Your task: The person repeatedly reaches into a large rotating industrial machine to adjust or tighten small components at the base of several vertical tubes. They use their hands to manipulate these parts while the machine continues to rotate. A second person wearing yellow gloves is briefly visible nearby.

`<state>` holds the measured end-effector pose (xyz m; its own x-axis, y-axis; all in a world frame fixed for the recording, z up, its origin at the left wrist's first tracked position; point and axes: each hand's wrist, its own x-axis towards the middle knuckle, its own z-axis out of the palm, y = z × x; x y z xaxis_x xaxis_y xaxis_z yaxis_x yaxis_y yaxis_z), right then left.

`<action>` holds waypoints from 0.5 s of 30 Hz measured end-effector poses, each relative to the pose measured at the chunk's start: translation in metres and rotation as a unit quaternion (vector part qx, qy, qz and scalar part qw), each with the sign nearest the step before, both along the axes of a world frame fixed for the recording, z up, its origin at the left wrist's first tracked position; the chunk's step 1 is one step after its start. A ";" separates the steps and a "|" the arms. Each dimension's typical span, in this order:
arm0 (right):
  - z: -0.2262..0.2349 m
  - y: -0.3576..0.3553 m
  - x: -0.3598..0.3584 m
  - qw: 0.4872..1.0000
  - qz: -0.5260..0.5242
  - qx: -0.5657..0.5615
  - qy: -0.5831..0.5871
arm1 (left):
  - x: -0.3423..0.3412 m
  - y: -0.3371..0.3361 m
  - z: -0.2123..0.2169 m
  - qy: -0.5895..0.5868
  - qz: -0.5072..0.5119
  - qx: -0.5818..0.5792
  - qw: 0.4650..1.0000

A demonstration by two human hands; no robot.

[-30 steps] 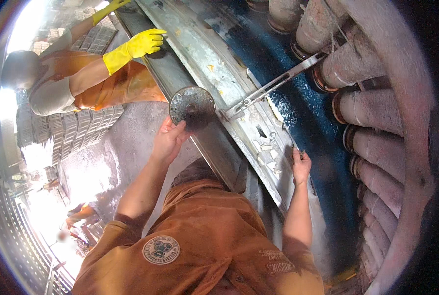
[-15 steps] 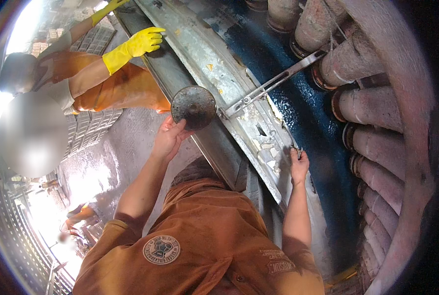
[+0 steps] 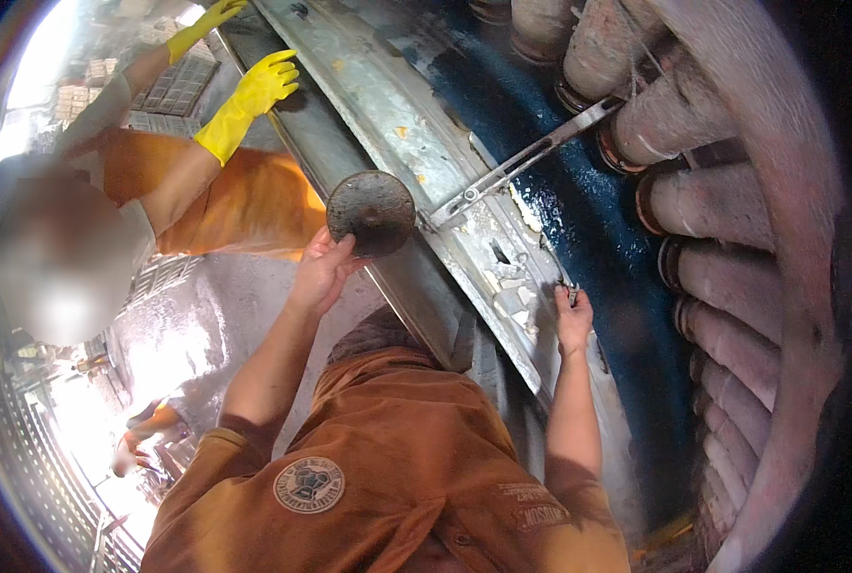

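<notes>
My left hand [image 3: 321, 272] pinches the lower edge of a round, dark metal disc [image 3: 371, 212], holding it up with its flat face toward me. The thumb lies on the disc's face; the other fingers are mostly behind it. My right hand [image 3: 573, 320] is closed at the far side of a worn metal ledge [image 3: 416, 158], beside a dark blue trough [image 3: 579, 220]. A small dark piece shows at its fingertips, too small to name. White flakes [image 3: 512, 301] lie on the ledge just left of that hand.
A slotted metal bar [image 3: 526, 160] crosses from the ledge over the trough. Thick grey cylinders [image 3: 713, 205] with rusty rims line the right side. At left stands a co-worker in yellow gloves [image 3: 254, 95], near stacked blocks [image 3: 178, 81]. Another person [image 3: 149, 425] is farther off.
The co-worker's nearer gloved hand has drawn back slightly to the left, and their body has shifted. My hands keep nearly the same place; the disc looks slightly turned and lighter.
</notes>
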<state>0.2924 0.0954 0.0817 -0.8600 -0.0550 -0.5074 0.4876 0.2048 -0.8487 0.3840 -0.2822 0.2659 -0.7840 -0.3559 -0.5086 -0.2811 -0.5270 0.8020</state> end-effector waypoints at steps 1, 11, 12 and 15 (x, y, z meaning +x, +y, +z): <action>-0.001 -0.001 0.000 1.000 0.001 0.002 0.002 | -0.001 0.000 0.000 0.001 0.001 -0.002 1.000; -0.001 -0.001 0.003 1.000 -0.001 0.007 0.007 | -0.002 0.002 0.005 -0.005 -0.015 -0.009 1.000; -0.001 -0.001 0.004 1.000 -0.003 0.008 0.008 | -0.002 0.002 0.005 -0.008 -0.014 -0.011 1.000; 0.001 -0.003 0.004 1.000 -0.001 0.023 0.006 | 0.000 0.002 0.005 -0.006 -0.015 -0.010 1.000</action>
